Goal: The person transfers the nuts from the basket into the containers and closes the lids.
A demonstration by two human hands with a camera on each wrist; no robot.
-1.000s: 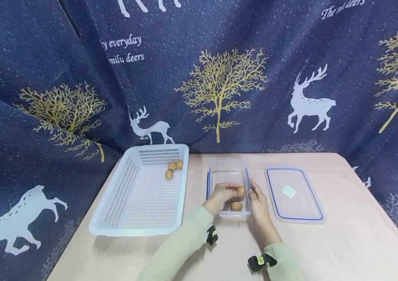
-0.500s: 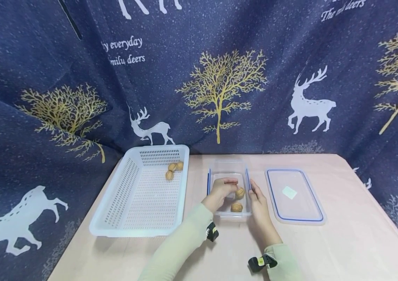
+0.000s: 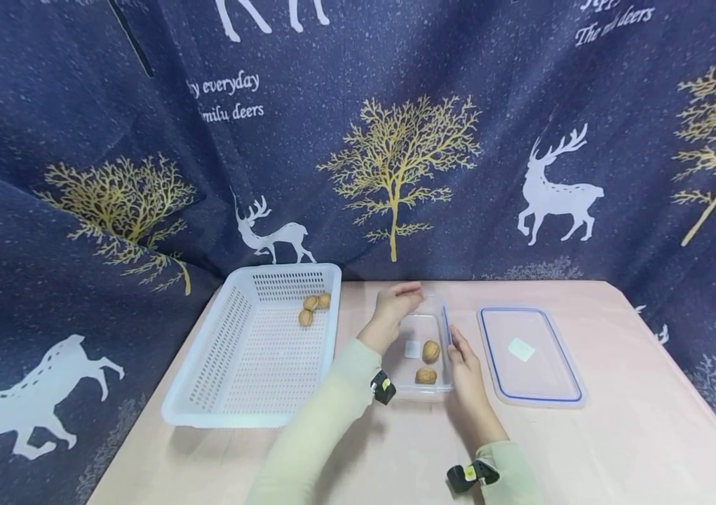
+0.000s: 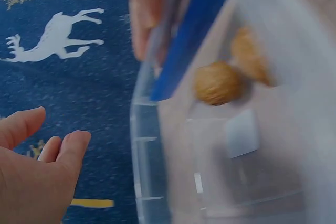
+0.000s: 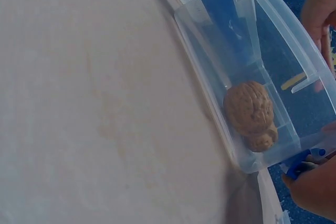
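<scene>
Two walnuts (image 3: 430, 351) lie in the right front part of a clear plastic food container (image 3: 422, 394). My left hand (image 3: 397, 306) is raised over the container's far left side, fingers loose and holding nothing. In the left wrist view, that hand (image 4: 44, 169) appears apart from the container wall. My right hand (image 3: 470, 375) grips the container's right side. The right wrist view shows thumb and fingers at the blue-edged latch (image 5: 302, 163). Part of the container's left edge is hidden behind the left wrist and forearm.
At left stands a white perforated basket (image 3: 171, 410) with several walnuts (image 3: 306, 318) in its far right corner. A clear lid (image 3: 531, 375) with a blue seal lies right of the container. A dark blue patterned curtain (image 3: 358, 154) hangs behind the table.
My left hand has let go of a walnut inside the container, then lifted up and back. That walnut now rests behind the other one. My right hand has stayed at the container's side.
</scene>
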